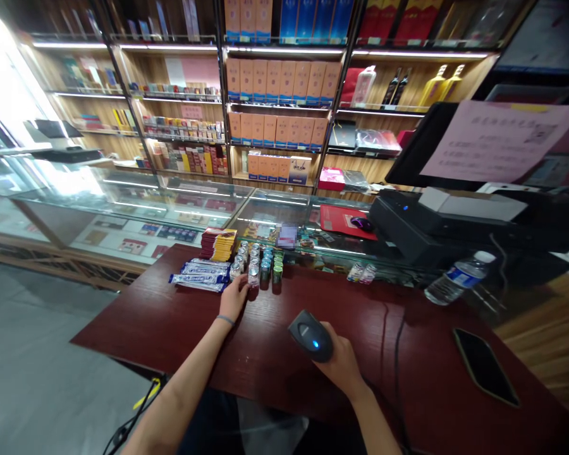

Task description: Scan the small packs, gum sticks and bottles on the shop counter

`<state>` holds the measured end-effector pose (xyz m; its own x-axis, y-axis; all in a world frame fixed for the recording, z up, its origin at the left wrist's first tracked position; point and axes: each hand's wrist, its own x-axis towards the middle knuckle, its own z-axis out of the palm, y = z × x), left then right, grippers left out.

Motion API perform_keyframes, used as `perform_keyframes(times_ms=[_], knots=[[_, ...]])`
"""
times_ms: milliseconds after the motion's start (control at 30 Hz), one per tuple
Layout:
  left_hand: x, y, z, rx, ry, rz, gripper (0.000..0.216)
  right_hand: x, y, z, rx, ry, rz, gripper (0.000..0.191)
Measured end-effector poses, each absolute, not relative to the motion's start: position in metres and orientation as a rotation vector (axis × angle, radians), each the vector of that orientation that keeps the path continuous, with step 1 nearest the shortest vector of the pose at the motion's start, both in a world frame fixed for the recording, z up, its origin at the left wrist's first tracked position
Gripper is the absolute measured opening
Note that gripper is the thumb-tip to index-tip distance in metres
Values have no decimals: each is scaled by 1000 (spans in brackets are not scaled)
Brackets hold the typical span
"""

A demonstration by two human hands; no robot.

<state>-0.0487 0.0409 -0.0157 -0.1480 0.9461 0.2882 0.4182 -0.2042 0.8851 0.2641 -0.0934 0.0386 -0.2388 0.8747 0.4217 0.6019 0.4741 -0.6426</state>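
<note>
My right hand (342,359) is wrapped around the handle of a dark barcode scanner (312,336) with a blue light lit on it, held above the brown desk. At the front of several rows of small capped jars, my left hand (234,299) has its fingers closed about a silver-topped jar (236,270), partly hiding it. A clear jar with a silver lid (253,275) stands just right of those fingertips. Beside it are rows of blue-topped jars (265,265) and green-topped jars (277,268). Blue-and-silver long packets (201,275) lie left of my left hand.
Behind the packets sits a stack of yellow and maroon packs (219,244). Two small packs (361,273) lie near the glass counter (308,202). On the right are a water bottle (459,278), a phone (486,366), a cable and a monitor (422,142).
</note>
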Motion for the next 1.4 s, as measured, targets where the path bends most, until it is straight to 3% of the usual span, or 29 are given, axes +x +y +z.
perform_keyframes(times_ms=[667,833,1133,1400], knots=[[-46,34,-10,1534,1682,1402,42,271,-93,38,-1245,-1884,471,43],[-37,16,1,1494,1643,1484,38,291,-95,41,-1334,-1858,428,35],[92,37,31,1592,1223,1459,30,359,-107,46,-1592,-1622,348,31],[213,84,9,1503,1013,1318,37,418,-118,46,-1669,-1501,250,34]])
